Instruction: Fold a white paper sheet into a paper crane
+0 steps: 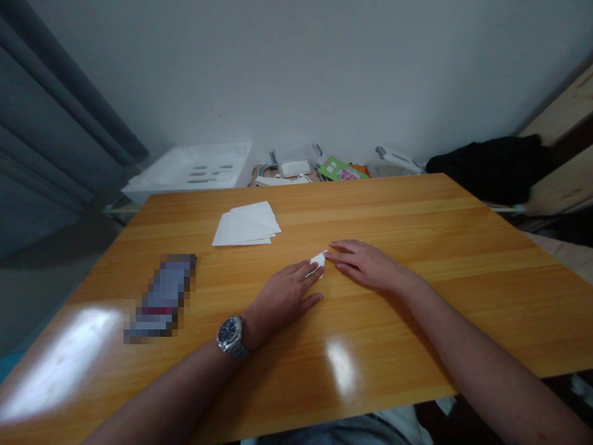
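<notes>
A small folded piece of white paper (319, 259) lies on the wooden table (393, 210), partly hidden under my fingers. My left hand (288, 292) rests over it with the fingers stretched out, pressing it to the tabletop. From the other side, my right hand (365, 262) reaches in with its fingers spread, and a fingertip touches the paper's right corner. Neither hand is closed around anything. Farther back, to the left of the folded piece, several white paper sheets (248, 224) lie in a loose overlapping stack.
A blurred phone-like object (162, 296) lies on the table's left side. Beyond the far edge stand a white plastic tray (208, 162), a green packet (341, 169) and assorted clutter. Black cloth (486, 167) is heaped at the back right. A grey curtain (50, 93) hangs left.
</notes>
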The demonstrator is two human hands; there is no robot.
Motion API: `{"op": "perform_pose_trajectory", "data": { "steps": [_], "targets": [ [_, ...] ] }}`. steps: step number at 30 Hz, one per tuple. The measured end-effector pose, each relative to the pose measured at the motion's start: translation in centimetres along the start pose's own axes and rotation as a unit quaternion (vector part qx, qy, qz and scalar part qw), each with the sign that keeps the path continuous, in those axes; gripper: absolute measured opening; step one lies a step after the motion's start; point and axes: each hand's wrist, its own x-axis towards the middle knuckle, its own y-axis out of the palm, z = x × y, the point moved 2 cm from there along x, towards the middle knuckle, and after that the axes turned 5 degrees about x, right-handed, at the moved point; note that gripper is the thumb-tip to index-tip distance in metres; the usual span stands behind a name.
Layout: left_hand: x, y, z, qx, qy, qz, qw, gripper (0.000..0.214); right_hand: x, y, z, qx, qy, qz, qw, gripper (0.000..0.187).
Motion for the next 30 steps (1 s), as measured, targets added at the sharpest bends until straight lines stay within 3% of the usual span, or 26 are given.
{"op": "perform_pose_trajectory", "data": {
  "steps": [4, 14, 21, 30],
  "targets": [
    [0.03, -0.08, -0.11, 0.003, 0.0, 0.01, 1.0, 0.053, -0.05, 0.11, 0.03, -0.024, 0.012, 0.008, 1.0, 0.039],
    [-0.21, 0.25, -0.15, -0.005, 0.001, 0.0, 1.0, 0.052, 0.74, 0.93, 0.16, -0.051, 0.031, -0.038, 0.997, 0.037],
    [-0.14, 0.01, -0.29, 0.009, -0.002, 0.008, 1.0, 0.054, 0.18, 0.2, 0.05, -0.04, 0.002, 0.009, 0.999, 0.04],
    [-0.48, -0.37, 0.32, -0.006, 0.014, 0.031, 0.999, 0.052, 0.4, 0.96, -0.6, -0.042, 0.029, -0.002, 0.999, 0.041]
  ]
}}
